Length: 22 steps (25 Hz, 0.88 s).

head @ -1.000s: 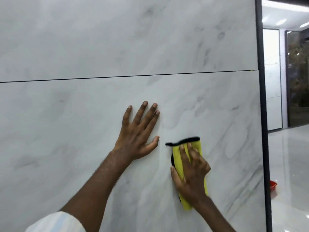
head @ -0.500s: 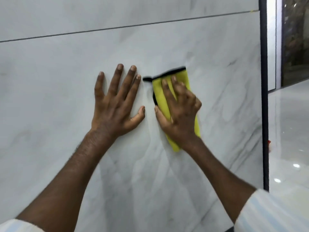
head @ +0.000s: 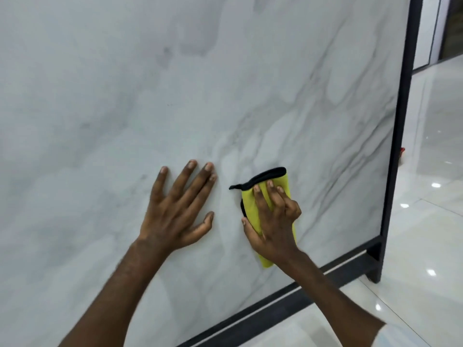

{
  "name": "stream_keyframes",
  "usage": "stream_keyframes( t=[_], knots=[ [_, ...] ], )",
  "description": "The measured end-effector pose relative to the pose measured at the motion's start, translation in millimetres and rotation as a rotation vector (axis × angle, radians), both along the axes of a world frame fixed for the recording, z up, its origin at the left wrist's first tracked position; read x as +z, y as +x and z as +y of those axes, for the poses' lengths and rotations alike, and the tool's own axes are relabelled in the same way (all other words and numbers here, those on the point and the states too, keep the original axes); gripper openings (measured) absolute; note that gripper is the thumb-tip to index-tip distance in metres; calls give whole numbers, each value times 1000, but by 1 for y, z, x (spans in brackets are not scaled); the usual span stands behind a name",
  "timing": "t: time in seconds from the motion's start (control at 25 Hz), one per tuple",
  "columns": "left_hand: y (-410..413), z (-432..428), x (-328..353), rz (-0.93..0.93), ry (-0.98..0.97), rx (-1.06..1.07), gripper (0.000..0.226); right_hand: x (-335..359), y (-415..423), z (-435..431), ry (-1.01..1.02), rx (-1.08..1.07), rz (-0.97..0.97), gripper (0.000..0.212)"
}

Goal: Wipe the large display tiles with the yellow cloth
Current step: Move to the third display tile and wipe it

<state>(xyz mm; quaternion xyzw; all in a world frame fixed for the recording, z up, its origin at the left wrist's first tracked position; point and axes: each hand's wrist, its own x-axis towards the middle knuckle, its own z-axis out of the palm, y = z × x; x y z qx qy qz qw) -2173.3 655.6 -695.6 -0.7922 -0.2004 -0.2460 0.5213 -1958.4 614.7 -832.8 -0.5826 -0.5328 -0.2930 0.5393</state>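
Note:
A large white marble-look display tile (head: 175, 96) with grey veins fills most of the view, standing upright in a black frame. My right hand (head: 273, 221) presses a folded yellow cloth (head: 250, 206) with a black edge flat against the tile's lower part, fingers curled over it. My left hand (head: 175, 211) lies flat on the tile just left of the cloth, fingers spread, holding nothing. Part of the cloth is hidden under my right hand.
The black frame (head: 400, 121) runs down the tile's right side and along its bottom edge to a short black foot. A glossy white floor (head: 426, 221) with light reflections lies to the right and below. A small red object (head: 402, 150) peeks out behind the frame.
The view has dropped: the seam between tiles is out of sight and the frame's bottom rail now shows. Both hands have shifted down the tile, the cloth still under my right hand.

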Motion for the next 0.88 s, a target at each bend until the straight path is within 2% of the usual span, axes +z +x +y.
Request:
stream_keyframes(
  t=[0.16,0.24,0.44,0.6,0.68,0.88],
  knots=[
    [2,6,-3,-2,61,16,81,36,-1,-3,21,43,9,80],
    [2,6,-9,-11,43,16,81,24,4,5,60,18,2,79],
    [1,10,-8,-38,36,3,80,-96,-1,9,-11,-53,3,73],
    [32,-9,-27,-209,-79,-60,71,-187,-1,-8,-179,-75,-75,78],
    [68,-16,-49,-208,-82,-31,73,-211,2,-19,-218,-38,-111,83],
    [113,-4,-91,-385,-49,125,73,-222,20,-22,-302,115,-186,80]
  ],
)
